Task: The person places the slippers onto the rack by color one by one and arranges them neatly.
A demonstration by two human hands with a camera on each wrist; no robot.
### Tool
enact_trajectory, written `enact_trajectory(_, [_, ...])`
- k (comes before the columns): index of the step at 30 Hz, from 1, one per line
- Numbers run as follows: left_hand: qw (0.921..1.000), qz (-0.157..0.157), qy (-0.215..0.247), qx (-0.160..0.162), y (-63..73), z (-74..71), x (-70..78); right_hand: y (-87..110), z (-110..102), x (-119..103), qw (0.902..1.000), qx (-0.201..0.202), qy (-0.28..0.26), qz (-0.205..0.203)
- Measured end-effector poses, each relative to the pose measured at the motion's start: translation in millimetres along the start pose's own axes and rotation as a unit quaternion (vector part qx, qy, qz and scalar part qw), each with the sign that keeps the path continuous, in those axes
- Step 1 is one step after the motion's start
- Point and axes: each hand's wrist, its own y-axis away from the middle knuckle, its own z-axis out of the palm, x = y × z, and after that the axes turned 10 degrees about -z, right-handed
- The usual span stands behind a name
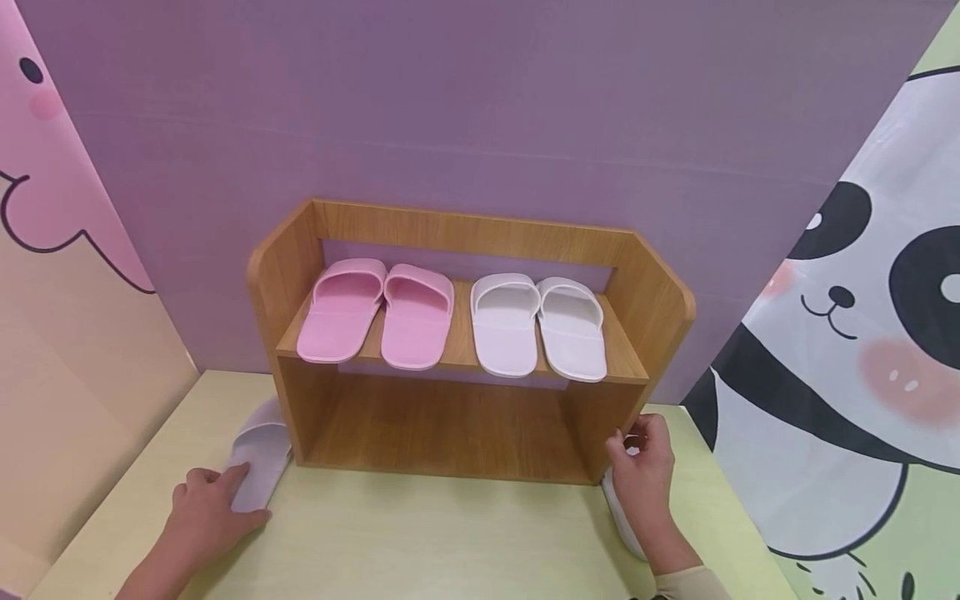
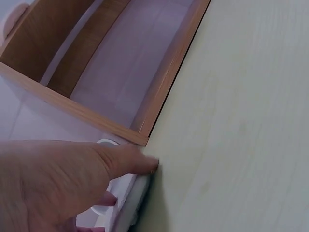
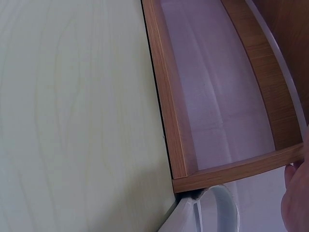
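The head view shows both hands at once. The left hand [image 1: 201, 512] is at the near end of a pale slipper [image 1: 258, 467], which lies on the tabletop [image 1: 420, 542] towards its left edge, beside the shelf [image 1: 450, 218]. Thumb and fingers are spread to either side of the sole; whether they pinch it I cannot tell. The left wrist view adds the thumb reaching across the slipper beside the shelf's front left bottom corner, with two fingertips lower down.

The right hand [image 1: 648, 475] is by the outer face of the shelf's right side, fingers bent, thumb near the index finger; I cannot tell whether they grip the panel. Below it a white slipper [image 1: 622, 517] lies on the tabletop near its right edge, mostly hidden by the hand and shelf. Only the right wrist view shows its arched strap [image 3: 226, 208] clearly, just beside the shelf's bottom corner and apart from the fingers.

On the upper board stand pink slippers [image 1: 416, 333] to the left and white slippers [image 1: 504, 333] to the right, heels overhanging the front edge. A purple wall [image 1: 480, 100] rises behind; a panda print [image 1: 892, 317] covers the right side.

The shelf is brown and wood-grained, its side panels rounded at the upper front; the tabletop is pale yellow with faint grain. The slippers look smooth and matt.
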Motion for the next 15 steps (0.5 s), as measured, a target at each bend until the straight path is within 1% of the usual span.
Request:
enact_trajectory(2, [1.0000, -0.001, 0.002, 0.003, -0.1, 1.5, -1.3, -0.5, -0.4, -0.4, 1.0000, -0.001, 0.000, 0.001])
enact_trajectory(7, [0.9997, 0.002, 0.007, 0.023, 0.3, 4.7, -2.0, -1.1, -1.1, -1.7, 1.0000, -0.003, 0.004, 0.004])
enact_trajectory(12, [0.9988, 0.001, 0.006, 0.049, -1.3, 3.7, 1.4, -1.6, -0.8, -2.0, 0.9999, 0.005, -0.004, -0.011])
enact_trajectory(15, [0.9977, -0.003, 0.014, 0.066, -3.1, 3.5, 1.9, -1.4, -0.4, -2.8, 0.9999, 0.007, -0.006, -0.014])
